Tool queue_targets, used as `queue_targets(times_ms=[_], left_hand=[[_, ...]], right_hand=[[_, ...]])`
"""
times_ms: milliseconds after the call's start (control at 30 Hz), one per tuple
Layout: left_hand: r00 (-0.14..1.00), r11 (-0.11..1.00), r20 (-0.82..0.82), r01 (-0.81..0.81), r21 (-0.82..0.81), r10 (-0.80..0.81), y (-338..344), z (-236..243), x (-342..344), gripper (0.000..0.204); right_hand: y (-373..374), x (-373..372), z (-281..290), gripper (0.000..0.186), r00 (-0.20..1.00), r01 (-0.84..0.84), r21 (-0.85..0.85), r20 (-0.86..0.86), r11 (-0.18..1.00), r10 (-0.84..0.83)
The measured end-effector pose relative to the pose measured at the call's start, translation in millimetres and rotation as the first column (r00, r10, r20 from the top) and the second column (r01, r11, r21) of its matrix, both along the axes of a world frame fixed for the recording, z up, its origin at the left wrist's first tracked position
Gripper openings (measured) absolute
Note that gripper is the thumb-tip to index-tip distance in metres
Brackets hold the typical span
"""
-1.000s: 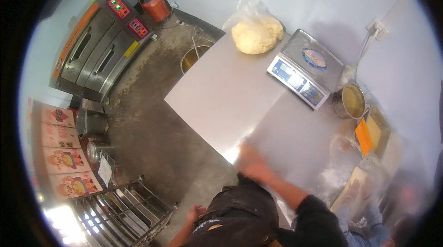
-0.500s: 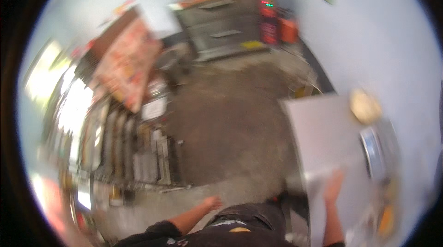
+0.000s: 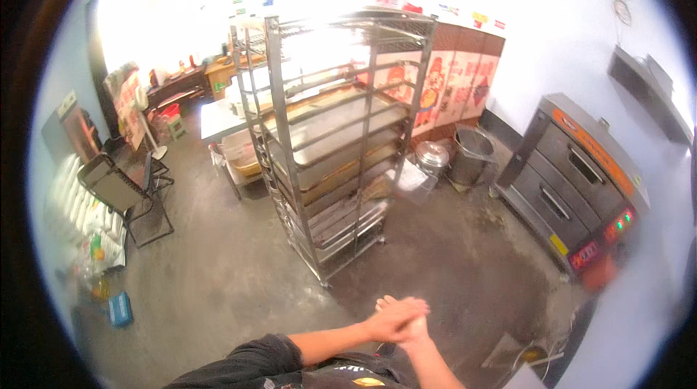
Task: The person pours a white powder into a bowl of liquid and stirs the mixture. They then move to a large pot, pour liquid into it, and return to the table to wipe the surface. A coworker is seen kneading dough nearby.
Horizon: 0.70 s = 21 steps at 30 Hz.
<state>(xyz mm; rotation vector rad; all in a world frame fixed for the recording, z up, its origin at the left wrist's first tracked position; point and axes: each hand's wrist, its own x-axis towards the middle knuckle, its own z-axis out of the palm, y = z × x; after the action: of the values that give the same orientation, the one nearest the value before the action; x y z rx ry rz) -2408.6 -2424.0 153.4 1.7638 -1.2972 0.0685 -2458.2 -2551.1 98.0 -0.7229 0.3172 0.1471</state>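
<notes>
Pressing hands [image 3: 401,318] together, red poster panels [image 3: 454,84] behind metal rack [image 3: 330,135]

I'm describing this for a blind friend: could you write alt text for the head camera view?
A person's left hand and right hand are pressed together above a stained concrete floor, facing a tall metal tray rack. A deck oven stands at right.

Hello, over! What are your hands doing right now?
Left hand and right hand pressed together, holding nothing. Tall metal tray rack stands nearest ahead. Bare grey concrete floor between, over.

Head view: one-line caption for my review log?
Left hand and right hand pressed together above the concrete floor, facing a metal tray rack.
</notes>
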Motion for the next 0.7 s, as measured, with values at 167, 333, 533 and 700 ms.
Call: queue_targets(times_ms=[167, 333, 533, 700], left_hand=[[0.418, 0.525, -0.319, -0.641, 0.561, 0.851, 69, -96, 100, 0.069], [-0.196, -0.164, -0.274, -0.977, 0.135, 0.942, 128, -59, 195, 0.089], [-0.303, -0.36, -0.205, -0.858, -0.367, 0.931, 151, 85, 304, 0.074], [-0.344, -0.553, -0.473, -0.715, -0.428, 0.811, 146, 122, 346, 0.057]], right_hand=[[-56, 74, 87, 0.062, 0.959, -0.268, 0.201, -0.034, 0.942, 0.28], [-139, 174, 84, 0.062, 0.947, -0.321, -0.333, -0.092, 0.887, 0.308], [-187, 443, 126, 0.045, 0.971, -0.159, -0.507, 0.078, 0.847, 0.228], [-142, 672, 255, 0.064, 0.789, 0.286, -0.439, 0.612, 0.852, 0.051]])
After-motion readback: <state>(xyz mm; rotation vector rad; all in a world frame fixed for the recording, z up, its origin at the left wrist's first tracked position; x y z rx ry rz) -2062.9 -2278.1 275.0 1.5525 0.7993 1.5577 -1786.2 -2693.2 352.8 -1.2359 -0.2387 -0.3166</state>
